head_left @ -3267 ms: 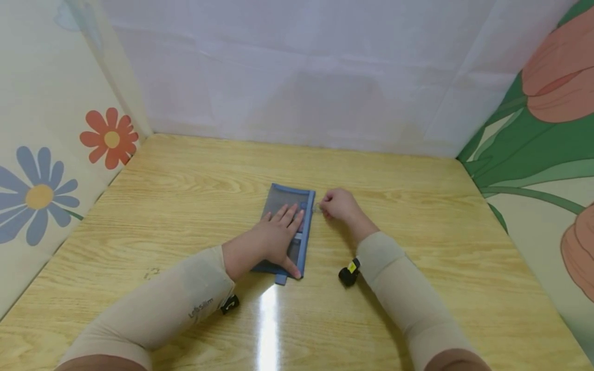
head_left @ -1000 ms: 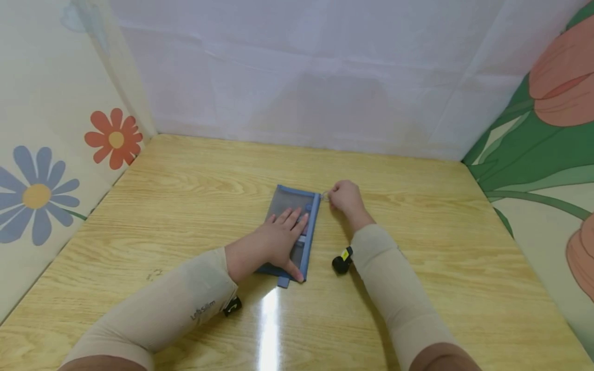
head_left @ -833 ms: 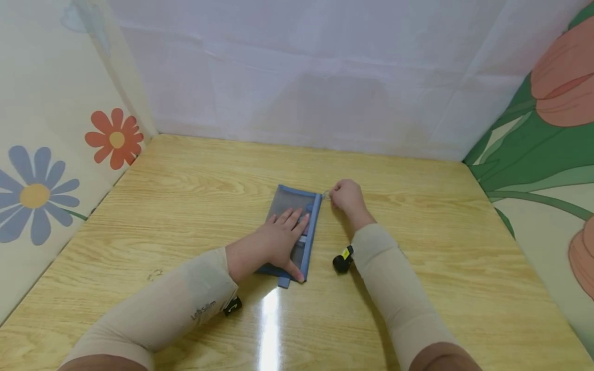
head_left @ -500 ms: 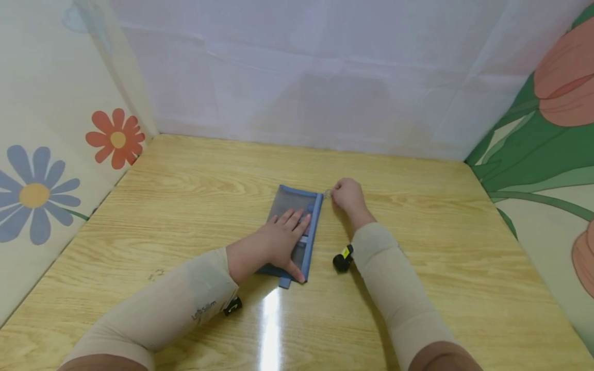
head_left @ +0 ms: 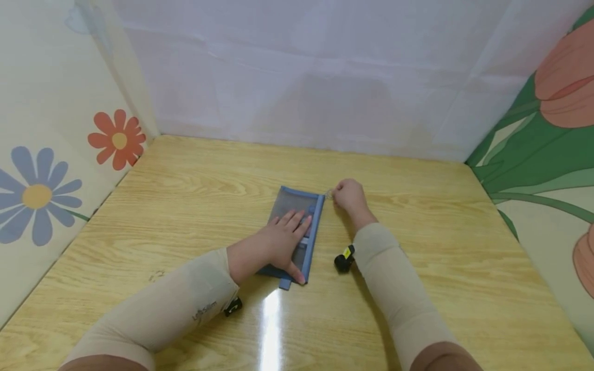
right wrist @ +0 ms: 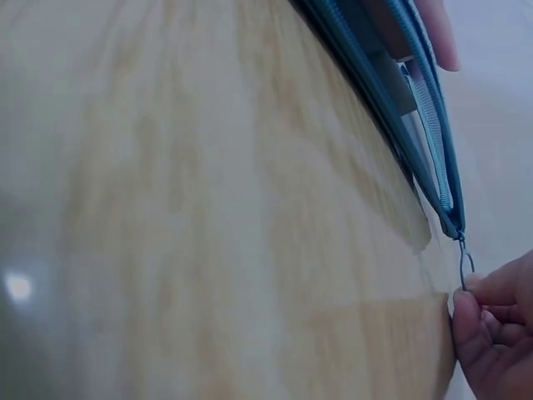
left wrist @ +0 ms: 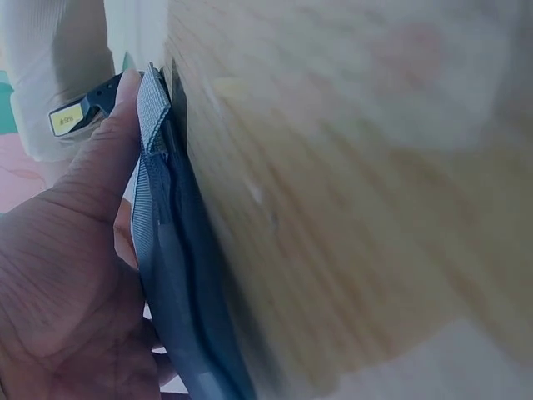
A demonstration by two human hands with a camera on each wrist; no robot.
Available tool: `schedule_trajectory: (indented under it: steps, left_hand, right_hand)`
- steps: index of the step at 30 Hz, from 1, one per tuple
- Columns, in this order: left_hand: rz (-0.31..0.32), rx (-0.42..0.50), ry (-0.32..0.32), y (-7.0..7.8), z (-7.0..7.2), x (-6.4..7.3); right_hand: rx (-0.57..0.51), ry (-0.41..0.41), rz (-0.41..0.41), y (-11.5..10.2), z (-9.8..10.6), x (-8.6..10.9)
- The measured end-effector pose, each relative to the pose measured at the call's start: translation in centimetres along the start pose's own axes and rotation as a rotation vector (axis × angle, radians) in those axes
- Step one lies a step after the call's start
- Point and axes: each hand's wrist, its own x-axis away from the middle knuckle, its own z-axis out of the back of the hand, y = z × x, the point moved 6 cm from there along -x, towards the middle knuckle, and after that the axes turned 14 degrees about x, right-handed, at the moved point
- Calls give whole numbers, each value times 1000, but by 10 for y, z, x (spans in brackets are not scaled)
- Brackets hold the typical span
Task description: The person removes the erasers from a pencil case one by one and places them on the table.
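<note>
Right hand [head_left: 350, 196], pinching the pull ring [right wrist: 462, 262], has shifted to the far corner of the pouch [head_left: 294, 202]; zip [right wrist: 434, 142] gapes, likely fully undone; left hand [head_left: 278, 245] splayed over pouch on table [head_left: 209, 196]

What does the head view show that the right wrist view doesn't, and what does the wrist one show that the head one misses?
Only the head view: the red flower, the blue flower, both sleeves and the blue tab at the near end of the pouch.

Only the right wrist view: the parted zip teeth and a look inside.

Both: the pouch, the table, the right hand pinching a small loop, and the left hand, though only partly in the wrist view.
</note>
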Motion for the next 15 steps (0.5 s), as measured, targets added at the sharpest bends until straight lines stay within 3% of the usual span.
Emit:
schedule_trajectory:
  steps: [15]
  left_hand:
    - [-11, 19, -4, 1, 4, 1]
  right_hand:
    - [-96, -22, -2, 7, 2, 5]
